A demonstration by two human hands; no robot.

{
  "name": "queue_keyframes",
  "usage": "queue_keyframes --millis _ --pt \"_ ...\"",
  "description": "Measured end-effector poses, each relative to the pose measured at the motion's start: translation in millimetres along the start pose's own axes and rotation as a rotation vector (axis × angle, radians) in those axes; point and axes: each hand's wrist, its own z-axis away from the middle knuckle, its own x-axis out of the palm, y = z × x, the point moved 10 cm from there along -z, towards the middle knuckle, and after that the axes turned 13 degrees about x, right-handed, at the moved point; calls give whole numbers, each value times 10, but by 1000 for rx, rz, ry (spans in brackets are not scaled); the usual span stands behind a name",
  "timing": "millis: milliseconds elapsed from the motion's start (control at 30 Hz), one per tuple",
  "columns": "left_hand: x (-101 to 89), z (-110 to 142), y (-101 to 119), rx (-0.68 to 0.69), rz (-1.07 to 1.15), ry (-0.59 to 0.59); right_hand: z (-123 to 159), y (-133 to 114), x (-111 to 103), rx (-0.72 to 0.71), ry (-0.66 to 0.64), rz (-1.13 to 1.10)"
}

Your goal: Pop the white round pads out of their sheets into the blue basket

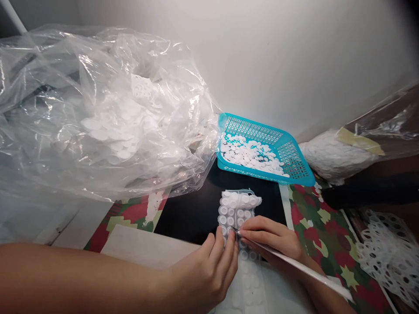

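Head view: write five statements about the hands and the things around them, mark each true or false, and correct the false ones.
1. The basket holds white discs. True.
2. The basket has solid sides. False: its sides are full of holes.
3. The left hand and right hand are at the rows of rounds. True.
4. The big bag is right of the basket in the picture. False: the big bag is on the left.
5. The cloth is patterned. True.

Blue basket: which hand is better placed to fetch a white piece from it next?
Probably the left hand, resting at the disc-covered sheet with no tool visible in it; the right hand grips a slim white stick. The blue basket lies ahead of both.
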Motion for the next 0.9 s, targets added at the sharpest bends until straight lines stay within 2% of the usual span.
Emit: queue_keyframes --millis 167,233,333,367,767,900 --pt "-2 -4 0 -2 4 2 7 73 83 121 -98 70" --pt "-2 -3 5 0 15 4 21 -73 84 0 -79 168" --pt "-9 -5 10 3 23 9 127 -358 94 -305 7 340" --pt "-13 -5 11 4 22 11 146 -379 100 -339 23 372" --pt "-6 -4 11 0 10 12 200 -255 137 -290 -4 397" --pt "-8 -1 11 3 18 12 174 -292 122 -303 8 406"
